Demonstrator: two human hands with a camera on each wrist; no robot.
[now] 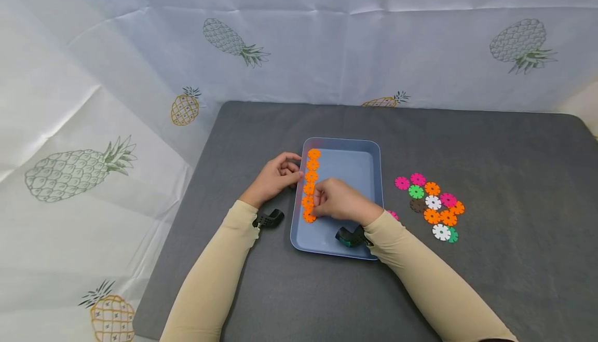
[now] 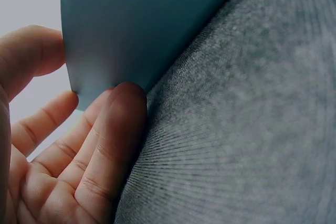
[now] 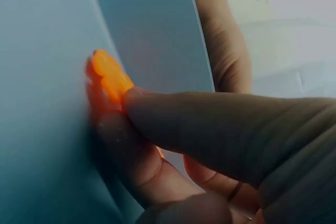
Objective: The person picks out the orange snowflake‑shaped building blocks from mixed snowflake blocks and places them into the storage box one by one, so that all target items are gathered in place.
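Observation:
A blue tray [image 1: 345,238] lies on the table in the head view. Along its left wall runs a column of several orange notched flower-shaped discs [image 1: 312,165]. My left hand [image 1: 275,176] grips the tray's left wall, with its thumb at the rim and fingers against the outer side [image 2: 105,19]. Inside the tray, my right hand [image 1: 343,200] pinches an orange flower disc [image 3: 107,72] between thumb and forefinger at the near end of the column. In the right wrist view the disc stands close to the tray's wall [image 3: 157,35], partly covered by the fingertips.
Right of the tray lies a loose group of flower discs: pink [image 1: 418,179], green [image 1: 416,192], white [image 1: 433,202], brown [image 1: 418,206] and orange [image 1: 432,188]. One pink disc [image 1: 393,214] lies by the tray's right edge. A pineapple-print cloth [image 1: 303,72] hangs behind the grey table [image 1: 514,202].

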